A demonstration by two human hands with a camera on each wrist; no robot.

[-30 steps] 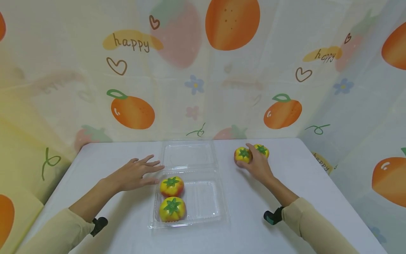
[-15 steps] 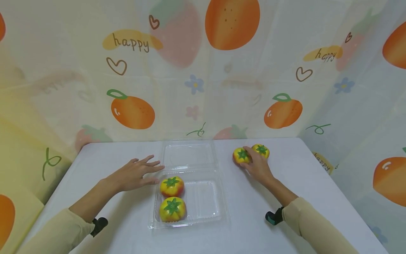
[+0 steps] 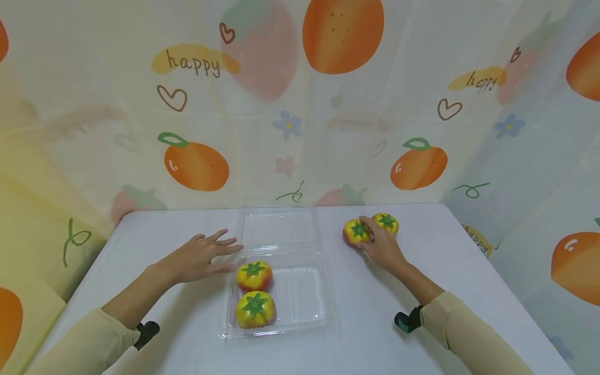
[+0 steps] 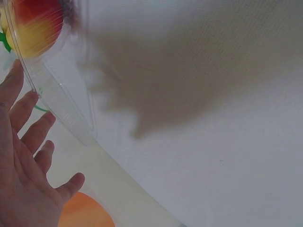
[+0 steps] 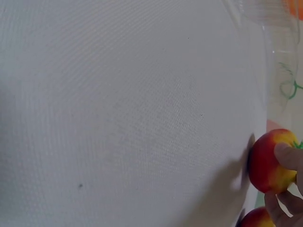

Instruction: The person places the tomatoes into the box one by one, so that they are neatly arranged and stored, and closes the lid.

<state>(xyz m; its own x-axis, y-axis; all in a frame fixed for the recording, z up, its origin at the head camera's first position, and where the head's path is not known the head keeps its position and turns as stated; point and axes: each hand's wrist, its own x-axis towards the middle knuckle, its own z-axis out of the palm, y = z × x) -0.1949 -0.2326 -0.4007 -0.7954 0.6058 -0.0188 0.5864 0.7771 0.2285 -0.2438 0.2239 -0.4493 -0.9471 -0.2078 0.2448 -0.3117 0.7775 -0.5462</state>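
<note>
My right hand (image 3: 382,245) holds a round yellow-and-red toy fruit (image 3: 354,232) with a green star-shaped top, at the table's back right. In the right wrist view, the thumb and fingers lie against opposite sides of this fruit (image 5: 267,161). A second such fruit (image 3: 386,221) sits just behind that hand. My left hand (image 3: 197,258), its fingers spread and extended, is at the left edge of a clear plastic clamshell box (image 3: 304,297); whether it touches the box is unclear. Two similar fruits, a rear one (image 3: 253,275) and a front one (image 3: 255,309), stand in the box's left half.
The box's lid (image 3: 278,229) lies folded back toward the rear of the white table (image 3: 375,323). Behind the table hangs a fruit-printed cloth (image 3: 328,135), which also covers both sides.
The fruit in my right hand has shifted slightly left, away from the fruit behind it, and the hand has moved a little with it. My left hand has stayed in place.
</note>
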